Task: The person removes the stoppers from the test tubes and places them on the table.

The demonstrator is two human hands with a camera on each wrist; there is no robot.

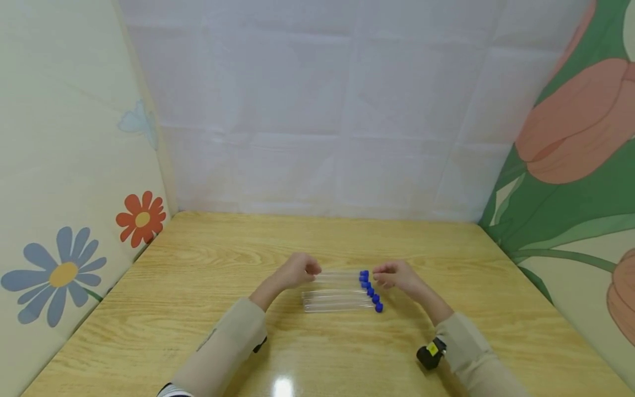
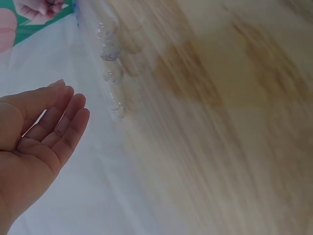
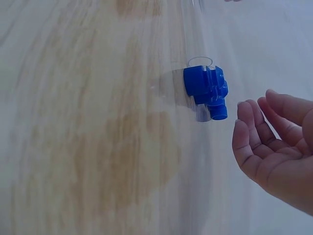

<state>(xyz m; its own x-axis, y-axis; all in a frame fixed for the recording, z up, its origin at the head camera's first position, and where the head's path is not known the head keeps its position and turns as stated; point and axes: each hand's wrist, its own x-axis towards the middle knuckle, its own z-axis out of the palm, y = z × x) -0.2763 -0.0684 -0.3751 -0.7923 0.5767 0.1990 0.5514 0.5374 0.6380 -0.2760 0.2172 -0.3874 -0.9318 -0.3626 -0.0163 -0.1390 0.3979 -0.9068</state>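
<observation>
Several clear test tubes (image 1: 337, 300) with blue caps (image 1: 371, 291) lie side by side on the wooden table, caps to the right. My left hand (image 1: 296, 270) is by the rounded ends of the farther tubes, its fingers loosely bent. The left wrist view shows that hand (image 2: 44, 129) apart from the tube ends (image 2: 110, 51), holding nothing. Just right of the caps is my right hand (image 1: 399, 277). In the right wrist view its fingers (image 3: 252, 129) are relaxed and slightly bent, with a small gap to the blue caps (image 3: 196, 81).
The wooden table (image 1: 223, 242) reaches back to a white cloth (image 1: 317, 110). Flower-printed panels stand at the left (image 1: 64, 182) and right (image 1: 570, 220). A black wrist camera (image 1: 429, 355) hangs by the right sleeve.
</observation>
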